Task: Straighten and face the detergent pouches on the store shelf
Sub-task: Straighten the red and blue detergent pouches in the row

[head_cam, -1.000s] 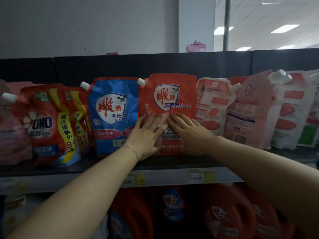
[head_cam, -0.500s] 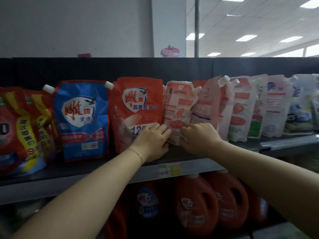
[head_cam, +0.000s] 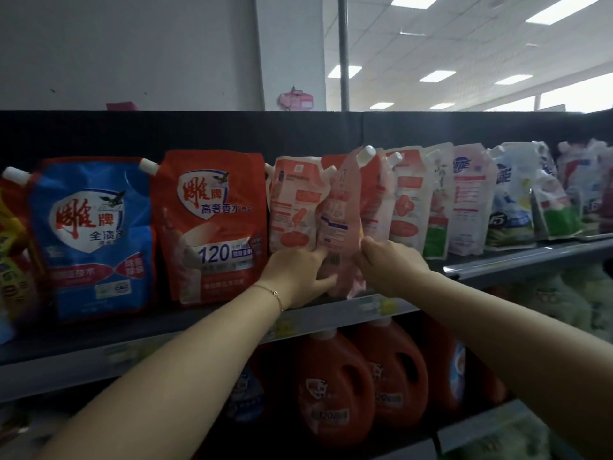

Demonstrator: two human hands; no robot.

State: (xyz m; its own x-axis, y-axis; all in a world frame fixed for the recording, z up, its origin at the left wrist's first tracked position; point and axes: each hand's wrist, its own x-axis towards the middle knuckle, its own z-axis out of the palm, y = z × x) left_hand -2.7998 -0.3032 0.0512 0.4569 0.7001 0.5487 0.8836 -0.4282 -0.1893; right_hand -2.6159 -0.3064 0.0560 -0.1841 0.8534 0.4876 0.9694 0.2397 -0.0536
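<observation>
On the upper shelf (head_cam: pixel 83 360) a pink pouch (head_cam: pixel 341 200) stands between a pale red-and-white pouch (head_cam: pixel 292 204) on its left and more red and white pouches (head_cam: pixel 408 200) on its right. It is turned partly edge-on, with its printed back and barcode toward the camera and its white cap (head_cam: pixel 366 156) tilted up to the right. The left grip (head_cam: pixel 298 270), a bare hand with a thin bracelet at the wrist, pinches the pouch's lower left edge between fingers and thumb. The right grip (head_cam: pixel 388 263) has its fingers curled round the lower right edge of the same pouch. Further left, a red pouch (head_cam: pixel 212 227) and a blue pouch (head_cam: pixel 89 234) stand upright with their fronts facing out. On the shelf below sit red jugs (head_cam: pixel 331 386).
</observation>
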